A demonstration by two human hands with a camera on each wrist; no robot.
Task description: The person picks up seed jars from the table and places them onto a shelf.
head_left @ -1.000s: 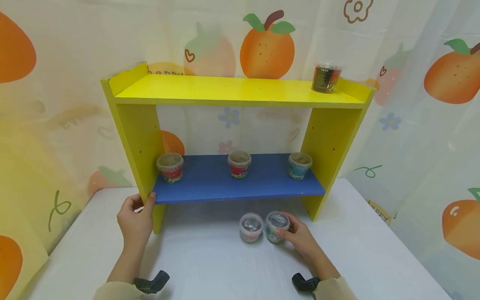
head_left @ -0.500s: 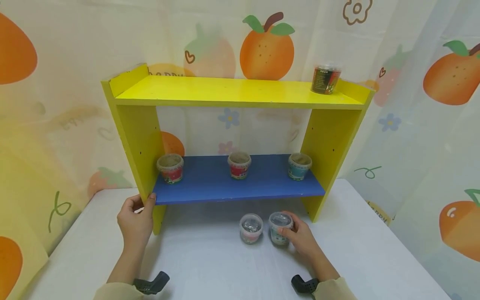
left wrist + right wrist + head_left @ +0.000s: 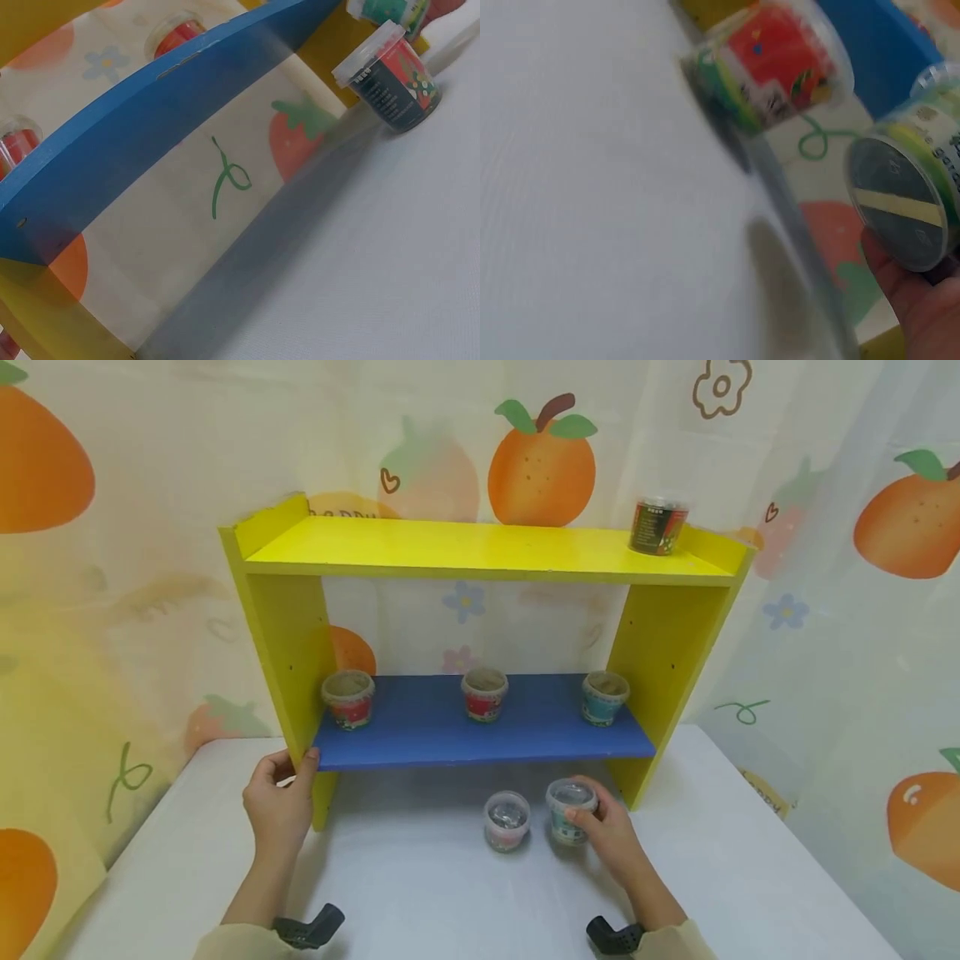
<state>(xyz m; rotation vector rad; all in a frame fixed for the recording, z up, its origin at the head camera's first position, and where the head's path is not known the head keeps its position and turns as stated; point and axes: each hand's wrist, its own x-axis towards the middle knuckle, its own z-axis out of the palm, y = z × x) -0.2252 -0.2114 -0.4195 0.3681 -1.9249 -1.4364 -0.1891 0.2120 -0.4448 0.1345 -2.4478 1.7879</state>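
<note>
My right hand grips a clear-lidded plastic tub with a green label in front of the shelf's right half. In the right wrist view its dark base shows, raised off the table. Just left of it, a second lidded tub stands on the table; the left wrist view shows its red and dark label. With my left hand I hold the lower left side panel of the yellow shelf, thumb by the corner of the blue board. Its fingers are partly hidden behind the panel.
On the blue board stand two red-labelled tubs and a blue-labelled tub. A dark-labelled tub sits at the right end of the yellow top. A fruit-print curtain hangs behind the white table.
The green-labelled tub has moved right, away from the second tub, and up off the table in my right hand. My left hand keeps its hold on the panel.
</note>
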